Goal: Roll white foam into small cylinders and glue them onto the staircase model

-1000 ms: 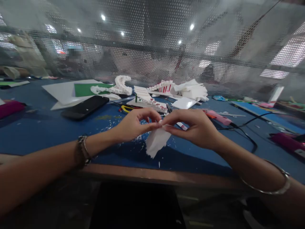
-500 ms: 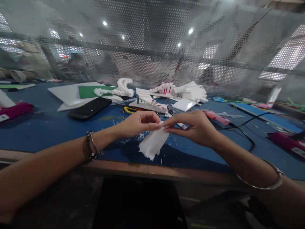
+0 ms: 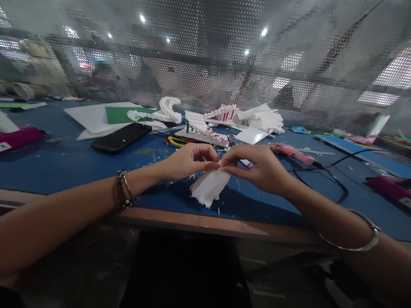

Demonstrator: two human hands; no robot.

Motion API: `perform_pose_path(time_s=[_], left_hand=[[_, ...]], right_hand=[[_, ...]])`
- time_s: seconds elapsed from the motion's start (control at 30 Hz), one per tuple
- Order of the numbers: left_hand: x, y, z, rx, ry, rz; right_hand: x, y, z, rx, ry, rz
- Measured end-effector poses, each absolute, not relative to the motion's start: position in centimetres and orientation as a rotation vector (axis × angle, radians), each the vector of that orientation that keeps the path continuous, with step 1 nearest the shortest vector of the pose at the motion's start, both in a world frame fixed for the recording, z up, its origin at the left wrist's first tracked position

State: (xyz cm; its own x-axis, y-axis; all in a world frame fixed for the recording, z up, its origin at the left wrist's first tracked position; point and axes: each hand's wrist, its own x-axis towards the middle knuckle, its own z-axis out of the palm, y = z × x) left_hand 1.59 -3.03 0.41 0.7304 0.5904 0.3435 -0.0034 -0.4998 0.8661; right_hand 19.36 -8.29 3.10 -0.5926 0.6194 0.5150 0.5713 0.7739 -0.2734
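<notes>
1. From where I stand, the largest thing is a perforated screen (image 3: 199, 51), rising along the far side, with blurred shapes and lights behind it.
2. Before it spreads the blue bench (image 3: 96, 171), its near edge a pale brown strip.
3. Far left lie white sheets (image 3: 85, 117), with a green sheet (image 3: 125, 114) over them.
4. The left hand (image 3: 189, 162) and right hand (image 3: 261, 169) meet above the near middle of the bench, thumbs and fingers pinched on the top edge of a ragged white piece.
5. A black smartphone (image 3: 122, 137) lies left of the hands, near the sheets.
6. Beyond the hands, a stepped white model (image 3: 195, 122) sits between a curved white piece (image 3: 168, 110) on the left and a white heap (image 3: 261, 119) on the right.
7. The ragged white piece (image 3: 210, 186) hangs from the fingertips, slanting toward the near left.
8. Right of the hands lies a pink corded tool (image 3: 298, 156).
9. Smallest are pale crumbs (image 3: 218, 211) scattered below and around the hands.
</notes>
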Motion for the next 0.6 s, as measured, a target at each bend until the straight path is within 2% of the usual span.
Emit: perform_pose_path(time_s=[0.33,0.6], left_hand=[[1.7,-2.9,0.3,2.008,0.448,0.810],[1.7,-2.9,0.2,1.856,0.505,0.825]], right_hand=[[19.3,-7.9,2.3,-0.897,-2.235,0.412],[19.3,-7.8,1.7,-0.901,-2.132,0.398]])
